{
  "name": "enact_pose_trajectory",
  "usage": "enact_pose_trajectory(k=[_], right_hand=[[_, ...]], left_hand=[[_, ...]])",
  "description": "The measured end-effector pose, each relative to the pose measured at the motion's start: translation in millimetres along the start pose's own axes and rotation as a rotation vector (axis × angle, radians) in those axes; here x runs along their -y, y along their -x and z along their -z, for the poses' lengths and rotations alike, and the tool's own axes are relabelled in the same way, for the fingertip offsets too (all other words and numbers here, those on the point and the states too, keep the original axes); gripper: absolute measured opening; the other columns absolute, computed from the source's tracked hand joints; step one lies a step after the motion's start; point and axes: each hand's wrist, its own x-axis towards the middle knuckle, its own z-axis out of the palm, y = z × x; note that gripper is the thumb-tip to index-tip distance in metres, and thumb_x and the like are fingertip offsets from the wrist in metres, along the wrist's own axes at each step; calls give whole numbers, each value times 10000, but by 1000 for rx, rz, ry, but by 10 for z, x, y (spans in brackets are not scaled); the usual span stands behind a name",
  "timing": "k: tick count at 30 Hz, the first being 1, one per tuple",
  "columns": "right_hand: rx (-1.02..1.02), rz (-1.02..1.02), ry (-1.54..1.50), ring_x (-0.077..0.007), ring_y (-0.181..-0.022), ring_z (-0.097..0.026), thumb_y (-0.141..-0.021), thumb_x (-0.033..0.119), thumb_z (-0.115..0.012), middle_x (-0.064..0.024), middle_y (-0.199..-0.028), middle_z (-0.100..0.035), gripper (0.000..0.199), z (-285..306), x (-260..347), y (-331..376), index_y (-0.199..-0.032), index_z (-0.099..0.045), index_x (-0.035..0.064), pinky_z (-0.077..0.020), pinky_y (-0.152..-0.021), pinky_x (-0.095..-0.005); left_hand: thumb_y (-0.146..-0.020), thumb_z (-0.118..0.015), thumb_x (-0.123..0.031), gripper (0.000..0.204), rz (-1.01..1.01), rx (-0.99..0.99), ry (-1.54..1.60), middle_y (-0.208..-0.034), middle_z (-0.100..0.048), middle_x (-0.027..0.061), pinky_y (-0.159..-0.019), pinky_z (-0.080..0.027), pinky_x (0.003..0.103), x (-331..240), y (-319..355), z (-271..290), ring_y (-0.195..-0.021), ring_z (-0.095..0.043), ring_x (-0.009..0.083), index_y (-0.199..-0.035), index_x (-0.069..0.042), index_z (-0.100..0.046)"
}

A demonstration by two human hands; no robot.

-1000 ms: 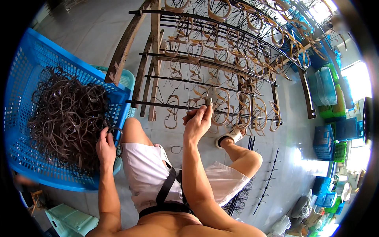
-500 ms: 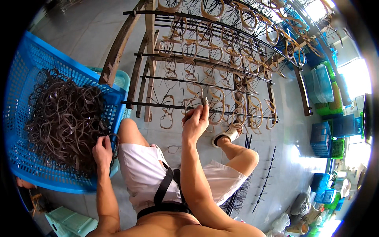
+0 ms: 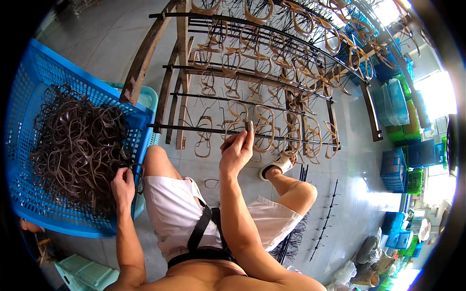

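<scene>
My left hand (image 3: 123,186) is closed at the right rim of a blue plastic basket (image 3: 73,227). A dark eyeglass frame (image 3: 138,170) shows beside its fingertips, pinched there. Inside the basket lies a tangled heap of dark brown eyeglass frames (image 3: 77,140). My right hand (image 3: 236,150) is raised at the lowest black rod (image 3: 194,128) of a rack, its fingers closed. One fingertip has a pale wrapping (image 3: 250,125). Right at those fingers is a tan eyeglass frame (image 3: 238,110), apparently gripped, though the contact is partly hidden. Other tan frames (image 3: 265,127) hang along the rod.
The wooden rack (image 3: 145,53) holds several rods of tan frames ahead. On the floor lie a single eyeglass frame (image 3: 211,183) and a rod with short prongs (image 3: 324,220). Blue crates (image 3: 394,169) line the right side; a pale green stool (image 3: 82,271) stands at lower left.
My right hand has shifted slightly left and down at the rod, its wrapped fingertip a little lower. My left hand stays by the basket rim with the dark eyeglass frame.
</scene>
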Motion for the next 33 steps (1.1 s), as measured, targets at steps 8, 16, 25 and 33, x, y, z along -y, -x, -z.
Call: enact_pose_trajectory(k=[8,16,25,33], right_hand=[[-35,-31,-3,-69,-381,-379,-972,176,-423,6,-566,-455,169,-14,7,-30,-901,-492,39,-303,-337,-213],[-18,-18,6,-69,-385,-386,-972,173,-422,5,-572,-453,150,18,-26,-27,-962,-495,43,-303,-338,-211],[13,-35,-80,-72,-385,-383,-977,188,-412,9,-560,-435,155,12,-80,16,-940,-472,49,-314,-340,-211],[56,-55,-43,-52,-420,-374,-973,171,-421,17,-576,-427,159,19,-6,52,-911,-492,43,-368,-372,-207]], left_hand=[[-875,-546,-176,213,18,15,-5,-738,-625,125,-595,-449,320,-11,-18,32,-632,-587,214,-934,21,-603],[-877,-545,-181,221,-13,1,10,-733,-623,135,-608,-450,324,-91,2,43,-631,-587,222,-941,22,-603],[-902,-510,-221,236,12,11,-11,-745,-625,193,-611,-462,381,-30,-15,28,-664,-610,329,-986,-20,-601],[-935,-477,-281,285,106,0,131,-661,-594,139,-525,-429,342,-235,-3,58,-534,-556,219,-1015,-33,-592]])
